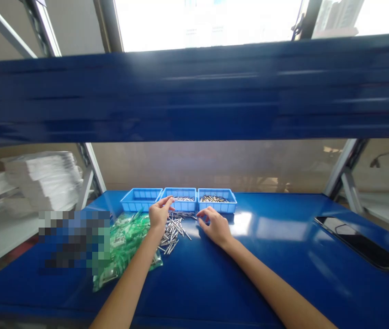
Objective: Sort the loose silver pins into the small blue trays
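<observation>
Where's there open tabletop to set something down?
The table is bare between the right arm and phone, and between the two arms, nearer than the pins. Crowded: around the left hand, with bins and green bags.

Loose metal pins (171,234) in a tangled heap

Slim, straight and silvery, they lie crossed at many angles, some ends poking out toward four o'clock. From the heap, the blue middle bin (184,206) stands upright at twelve o'clock with similar pins inside; the matching right bin (217,209), at two, holds a layer of darker, partly brassy-looking pieces. Both bins sit side by side.
</observation>
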`<state>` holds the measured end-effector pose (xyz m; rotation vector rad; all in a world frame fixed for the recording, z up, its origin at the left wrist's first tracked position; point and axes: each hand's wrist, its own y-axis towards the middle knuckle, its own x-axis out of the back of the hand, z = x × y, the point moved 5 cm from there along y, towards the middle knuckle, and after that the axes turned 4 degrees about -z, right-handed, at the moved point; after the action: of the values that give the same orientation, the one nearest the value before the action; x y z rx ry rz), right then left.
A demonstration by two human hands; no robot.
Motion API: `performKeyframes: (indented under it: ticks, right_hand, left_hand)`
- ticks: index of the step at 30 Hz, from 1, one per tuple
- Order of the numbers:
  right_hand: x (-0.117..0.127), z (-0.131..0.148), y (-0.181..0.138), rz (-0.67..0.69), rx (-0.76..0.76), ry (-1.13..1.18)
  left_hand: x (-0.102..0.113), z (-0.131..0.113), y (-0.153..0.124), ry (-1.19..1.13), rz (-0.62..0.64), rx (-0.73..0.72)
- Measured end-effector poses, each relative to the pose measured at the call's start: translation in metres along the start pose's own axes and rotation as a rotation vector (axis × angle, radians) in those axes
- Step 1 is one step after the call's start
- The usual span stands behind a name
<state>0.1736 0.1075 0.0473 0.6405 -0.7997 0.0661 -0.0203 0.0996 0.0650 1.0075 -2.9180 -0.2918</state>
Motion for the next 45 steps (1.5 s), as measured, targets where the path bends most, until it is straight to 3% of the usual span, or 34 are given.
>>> performKeyframes:
  ticks: [3,5,10,21,24,27,31,35,45]
  right_hand:
    - [-0.002,0.008,-0.001,0.045,0.127,-0.01]
    - [-0.005,0.01,-0.001,0.096,0.184,-0.027]
    - [-0.01,0.006,-0.001,0.186,0.16,-0.06]
    - [-0.012,0.006,-0.002,0.199,0.193,-0.004]
    - [-0.011,0.005,0.0,0.162,0.184,0.005]
    - [-0.009,0.004,0.001,0.113,0.174,-0.004]
    - [-0.006,0.003,0.003,0.087,0.16,-0.007]
    - [-0.005,0.004,0.004,0.097,0.152,0.01]
    - [-0.004,0.003,0.004,0.068,0.122,0.017]
  left_hand:
    - [0.003,0.0,0.004,-0.074,-0.065,0.004]
    - [0.001,0.0,0.005,-0.083,-0.045,0.003]
    - [-0.012,-0.001,0.002,0.003,0.117,0.044]
    - [-0.021,-0.008,-0.018,0.045,0.257,0.022]
    - [-0.021,-0.007,-0.017,0.203,0.245,-0.08]
    - [-0.02,-0.012,-0.02,0.481,0.213,-0.303]
    - [-0.029,-0.009,-0.033,0.742,0.389,-0.504]
    - [-0.035,-0.001,-0.042,0.846,0.561,-0.543]
    - [-0.033,-0.002,-0.044,0.877,0.562,-0.5]
